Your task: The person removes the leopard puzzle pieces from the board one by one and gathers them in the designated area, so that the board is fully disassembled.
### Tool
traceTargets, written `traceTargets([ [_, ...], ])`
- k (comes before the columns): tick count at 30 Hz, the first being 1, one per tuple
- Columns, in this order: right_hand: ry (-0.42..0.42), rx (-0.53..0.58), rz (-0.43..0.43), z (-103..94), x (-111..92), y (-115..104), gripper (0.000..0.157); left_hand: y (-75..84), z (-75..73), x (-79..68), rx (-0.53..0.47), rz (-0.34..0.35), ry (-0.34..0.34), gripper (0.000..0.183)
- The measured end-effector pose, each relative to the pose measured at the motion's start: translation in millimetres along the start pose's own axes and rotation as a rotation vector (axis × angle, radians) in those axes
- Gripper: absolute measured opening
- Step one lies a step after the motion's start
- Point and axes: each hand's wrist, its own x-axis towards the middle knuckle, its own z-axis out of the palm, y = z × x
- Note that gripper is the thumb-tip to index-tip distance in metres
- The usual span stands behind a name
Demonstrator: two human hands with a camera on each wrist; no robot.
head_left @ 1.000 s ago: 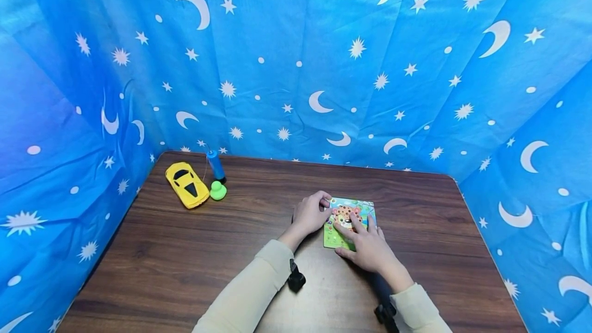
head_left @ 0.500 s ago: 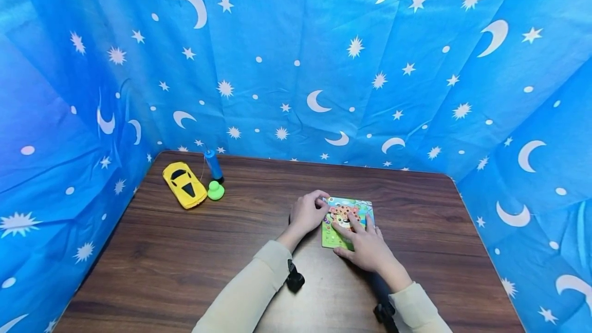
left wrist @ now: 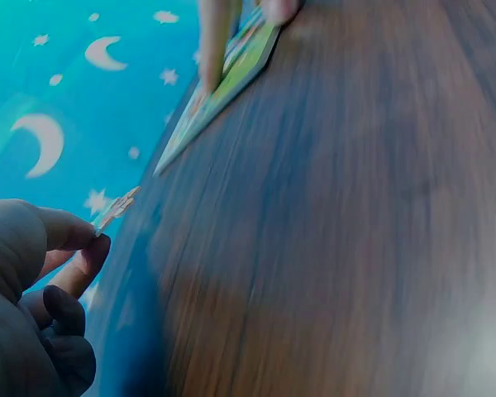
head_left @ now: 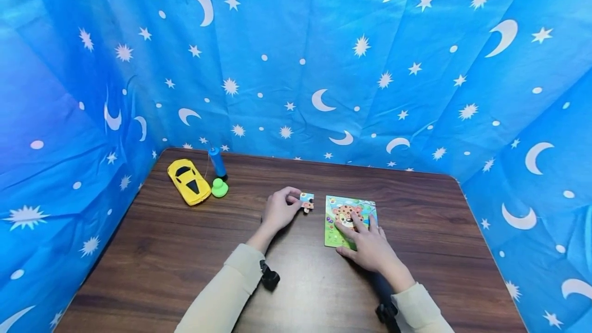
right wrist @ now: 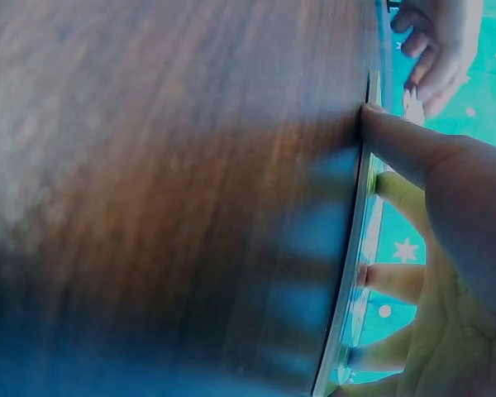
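Left hand: the thumb and fingertips of the left hand (head_left: 279, 209) pinch one small thing by its left edge, the gap between them closed down to its thickness.
Pinched piece: a small puzzle piece (head_left: 307, 201), light blue at the far side with spotted orange below and a knob on the near edge; it is left of the board and apart from it.
Right hand: the right hand (head_left: 373, 252) has its fingers spread and reaching over the board, fingertips on the picture, thumb at the near edge; it grasps nothing.
Leopard board: the puzzle board (head_left: 334, 238) lies flat, right of centre, with a spotted animal face on green and blue.
Far left: a yellow toy car (head_left: 188, 182), a green toy (head_left: 219, 187) just right of it, and a blue cylinder (head_left: 216, 161) with a black end, just beyond the green toy.
Under all: a dark wood-grain table (head_left: 398, 184).
Behind: blue cloth (head_left: 277, 24) with white moons and stars.
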Motion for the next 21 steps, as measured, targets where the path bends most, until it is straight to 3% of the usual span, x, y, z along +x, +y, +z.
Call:
traceTargets([
  [10,0.001,0.001,0.002,-0.6,0,1,0.066,-34.1,-47.8,-0.5,0.052,-0.087,0.018,0.021],
  [21,-0.006,-0.007,0.008,-1.3,-1,0,0.067,-47.3,-62.4,0.1,0.087,-0.137,0.002,0.021],
])
